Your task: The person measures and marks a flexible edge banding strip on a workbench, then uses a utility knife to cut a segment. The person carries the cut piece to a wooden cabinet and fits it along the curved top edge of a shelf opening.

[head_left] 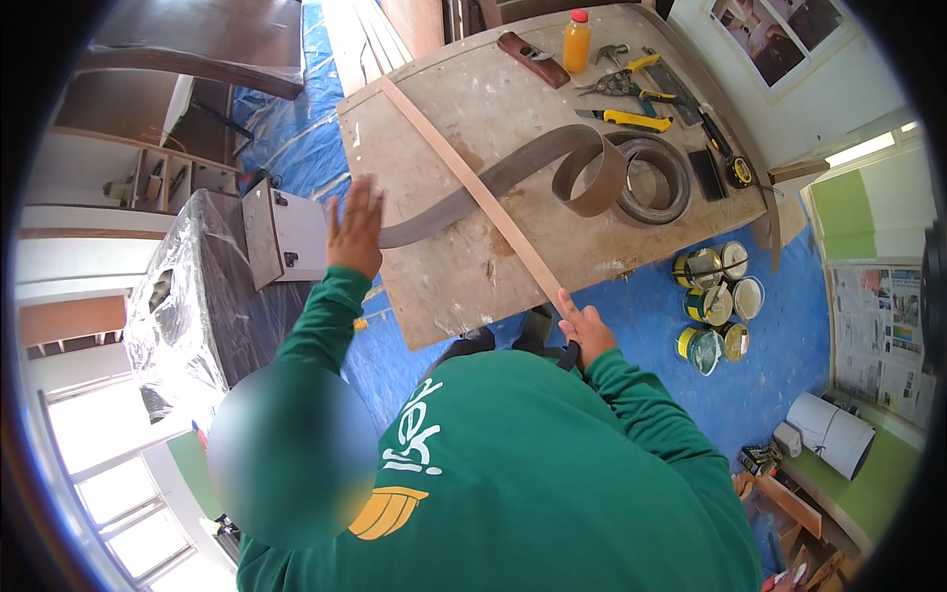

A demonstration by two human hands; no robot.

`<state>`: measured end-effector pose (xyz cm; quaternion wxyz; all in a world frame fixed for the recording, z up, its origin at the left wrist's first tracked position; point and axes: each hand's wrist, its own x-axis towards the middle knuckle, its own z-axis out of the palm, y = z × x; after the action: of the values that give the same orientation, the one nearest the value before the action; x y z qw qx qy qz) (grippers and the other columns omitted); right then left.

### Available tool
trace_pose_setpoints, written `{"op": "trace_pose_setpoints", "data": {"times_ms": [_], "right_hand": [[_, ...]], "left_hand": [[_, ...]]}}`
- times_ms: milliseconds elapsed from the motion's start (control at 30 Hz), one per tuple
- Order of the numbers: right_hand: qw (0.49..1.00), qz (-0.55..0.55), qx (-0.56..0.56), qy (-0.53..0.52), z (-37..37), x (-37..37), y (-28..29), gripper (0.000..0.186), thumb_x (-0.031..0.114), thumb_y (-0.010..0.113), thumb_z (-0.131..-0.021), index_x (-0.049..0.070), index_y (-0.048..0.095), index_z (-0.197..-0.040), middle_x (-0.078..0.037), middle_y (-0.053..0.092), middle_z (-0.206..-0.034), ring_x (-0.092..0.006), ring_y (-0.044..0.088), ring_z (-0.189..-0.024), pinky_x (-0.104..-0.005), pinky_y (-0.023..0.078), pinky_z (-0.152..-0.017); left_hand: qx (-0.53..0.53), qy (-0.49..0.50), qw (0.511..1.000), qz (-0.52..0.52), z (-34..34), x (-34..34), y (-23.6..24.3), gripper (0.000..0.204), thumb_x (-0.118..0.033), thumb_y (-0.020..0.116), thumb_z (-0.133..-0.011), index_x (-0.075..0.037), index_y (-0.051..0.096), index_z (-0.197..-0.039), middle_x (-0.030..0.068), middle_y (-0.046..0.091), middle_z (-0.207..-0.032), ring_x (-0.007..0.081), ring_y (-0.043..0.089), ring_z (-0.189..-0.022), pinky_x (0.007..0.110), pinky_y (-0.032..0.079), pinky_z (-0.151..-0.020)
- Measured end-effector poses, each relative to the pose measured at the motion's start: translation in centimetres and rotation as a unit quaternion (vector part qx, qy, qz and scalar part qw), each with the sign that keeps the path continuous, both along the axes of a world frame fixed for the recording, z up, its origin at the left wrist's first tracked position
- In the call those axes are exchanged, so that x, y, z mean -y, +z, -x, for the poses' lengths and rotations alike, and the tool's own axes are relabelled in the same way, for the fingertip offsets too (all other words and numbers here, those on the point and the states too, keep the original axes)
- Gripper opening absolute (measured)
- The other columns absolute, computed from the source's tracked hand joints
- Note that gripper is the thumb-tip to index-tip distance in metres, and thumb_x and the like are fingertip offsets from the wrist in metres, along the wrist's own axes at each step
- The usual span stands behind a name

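Note:
My right hand (589,332) is closed on the near end of a long, thin pale wooden strip (444,148), which lies slantwise across the worktable (434,286). A small dark piece shows beneath this hand; I cannot make out what it is. Raised beyond the table's left edge, my left hand (355,225) has its fingers stretched out and nothing visible in them. Close beside it is the free end of a brown edging band (434,219). The band runs across the table, partly under the wooden strip, and curls up to its coil (673,180) on the right.
Along the table's far right lie a hand plane (534,59), orange bottle (577,41), hammer (612,53), snips (617,83), yellow utility knife (631,119) and tape measure (738,172). Several paint cans (705,304) stand on blue floor sheeting (789,326). Plastic-wrapped furniture (202,286) stands left.

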<state>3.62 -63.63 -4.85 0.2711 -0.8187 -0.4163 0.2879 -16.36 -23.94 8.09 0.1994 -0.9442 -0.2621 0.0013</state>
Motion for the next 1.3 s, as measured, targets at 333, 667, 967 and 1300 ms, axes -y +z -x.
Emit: {"op": "trace_pose_setpoints", "data": {"times_ms": [333, 667, 967, 1300], "right_hand": [[1.000, -0.010, -0.005, -0.020, 1.0, -0.6, 0.0, 0.069, 0.024, 0.064, -0.099, 0.042, 0.033, -0.158, -0.015, 0.045, -0.089, -0.0403, 0.054, -0.070, -0.0493, 0.049, -0.066], [0.999, 0.013, -0.036, -0.027, 0.9, -0.7, 0.6, 0.069, 0.026, 0.062, -0.098, 0.044, 0.032, -0.158, -0.016, 0.048, -0.094, -0.0447, 0.056, -0.073, -0.0528, 0.051, -0.067], [0.997, -0.024, -0.066, -0.043, 0.9, -1.6, 2.0, 0.067, 0.021, 0.064, -0.098, 0.035, 0.037, -0.158, -0.014, 0.050, -0.093, -0.0394, 0.056, -0.073, -0.0473, 0.052, -0.068], [0.993, -0.018, -0.059, -0.102, 1.8, -3.9, 2.9, 0.066, 0.014, 0.069, -0.094, 0.024, 0.045, -0.154, -0.012, 0.052, -0.092, -0.0336, 0.058, -0.073, -0.0423, 0.052, -0.066]], "left_hand": [[-0.213, -0.270, 0.939, 0.015, -2.7, -4.2, -0.9, 0.061, -0.006, 0.055, -0.093, -0.006, 0.043, -0.152, 0.0095, 0.020, -0.170, 0.0241, 0.022, -0.156, 0.041, 0.025, -0.127], [0.147, 0.010, 0.917, 0.371, -10.1, -5.3, -10.0, 0.084, -0.043, 0.067, -0.094, -0.009, 0.028, -0.160, 0.0198, 0.017, -0.169, 0.0372, 0.018, -0.155, 0.046, 0.025, -0.124], [0.130, -0.088, 0.940, 0.303, -14.1, -4.5, -13.2, 0.094, -0.056, 0.070, -0.090, -0.009, 0.028, -0.160, 0.0176, 0.018, -0.169, 0.0348, 0.011, -0.158, 0.050, 0.013, -0.127], [0.256, -0.138, 0.901, 0.322, -14.8, -5.6, -14.0, 0.076, -0.051, 0.081, -0.079, -0.012, 0.056, -0.139, 0.0149, 0.041, -0.158, 0.0363, 0.038, -0.146, 0.052, 0.028, -0.121]]}}
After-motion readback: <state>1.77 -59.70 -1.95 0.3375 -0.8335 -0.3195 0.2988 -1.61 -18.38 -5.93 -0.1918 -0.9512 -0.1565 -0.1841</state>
